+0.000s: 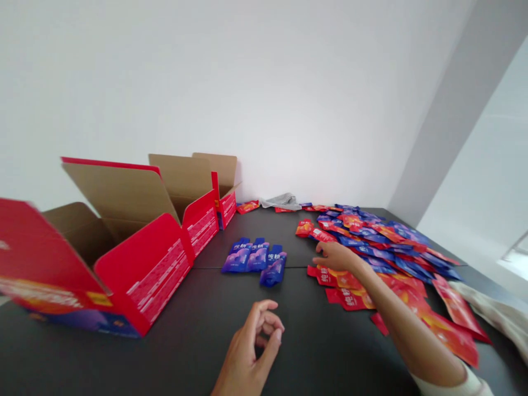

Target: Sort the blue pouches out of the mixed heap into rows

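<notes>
Red printed pouches (352,300) lie on the black table (313,341) by our right hand (333,256), can't tell if it's gripping any; our left hand (256,344) curls loosely, empty, near three blue-purple pouches (258,257). Open cardboard boxes (159,278) further left.

Bright, diffuse light covers the wall (309,110) behind the dark surface (198,341) — a patch (520,261) beyond the surface's right side washes out white. Blur and wide-angle stretch smear the nearest red box (144,275), on the surface's left.
</notes>
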{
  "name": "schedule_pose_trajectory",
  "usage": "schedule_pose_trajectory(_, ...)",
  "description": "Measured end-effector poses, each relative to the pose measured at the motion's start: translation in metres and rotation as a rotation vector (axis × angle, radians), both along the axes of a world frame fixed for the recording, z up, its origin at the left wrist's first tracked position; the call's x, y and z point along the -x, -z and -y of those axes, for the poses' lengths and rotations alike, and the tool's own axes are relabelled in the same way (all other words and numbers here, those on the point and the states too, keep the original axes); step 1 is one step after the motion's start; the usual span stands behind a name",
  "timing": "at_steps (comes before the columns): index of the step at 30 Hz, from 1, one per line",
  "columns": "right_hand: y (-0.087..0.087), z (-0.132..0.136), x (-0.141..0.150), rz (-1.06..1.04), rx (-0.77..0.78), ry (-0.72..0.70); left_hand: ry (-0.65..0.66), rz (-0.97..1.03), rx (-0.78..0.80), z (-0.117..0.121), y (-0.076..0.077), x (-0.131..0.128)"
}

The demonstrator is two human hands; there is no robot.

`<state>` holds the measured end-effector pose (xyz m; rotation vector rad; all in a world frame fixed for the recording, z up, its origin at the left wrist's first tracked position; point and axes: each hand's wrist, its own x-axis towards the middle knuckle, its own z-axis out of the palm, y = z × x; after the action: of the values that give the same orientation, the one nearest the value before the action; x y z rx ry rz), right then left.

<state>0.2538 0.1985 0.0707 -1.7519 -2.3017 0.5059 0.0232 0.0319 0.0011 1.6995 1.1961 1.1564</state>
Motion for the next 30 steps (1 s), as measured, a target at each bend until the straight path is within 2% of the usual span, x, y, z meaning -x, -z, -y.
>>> schedule_pose_trajectory(2, 0.001, 0.017, -0.014, 0.017, 0.0, -0.142, -0.017, -0.025, 0.003, -0.001, 0.0, -0.001)
schedule_pose_trajectory(4, 0.009, 0.036, -0.012, 0.01, -0.03, -0.327, -0.031, -0.033, 0.009, 0.0, -0.002, -0.002)
schedule_pose_trajectory(6, 0.022, 0.052, 0.005, -0.001, -0.076, -0.47, -0.048, -0.031, -0.007, 0.001, -0.004, -0.002)
schedule_pose_trajectory(9, 0.042, 0.06, 0.038, 0.005, -0.125, -0.541, -0.06, -0.029, -0.078, 0.004, -0.007, -0.003)
schedule_pose_trajectory(12, 0.054, 0.05, 0.059, 0.005, -0.192, -0.501, -0.06, -0.043, -0.129, 0.005, -0.008, -0.003)
schedule_pose_trajectory(17, 0.066, 0.032, 0.06, -0.044, -0.315, -0.398, -0.068, -0.049, -0.118, 0.005, -0.008, -0.002)
schedule_pose_trajectory(24, 0.065, 0.033, 0.078, -0.197, -0.457, -0.272, -0.075, -0.054, -0.121, 0.005, -0.009, -0.003)
schedule_pose_trajectory(27, 0.063, 0.027, 0.092, -0.232, -0.476, -0.242, -0.074, -0.061, -0.126, 0.005, -0.009, -0.003)
schedule_pose_trajectory(30, 0.066, 0.02, 0.101, -0.169, -0.403, -0.314, -0.073, -0.064, -0.125, 0.004, -0.009, -0.003)
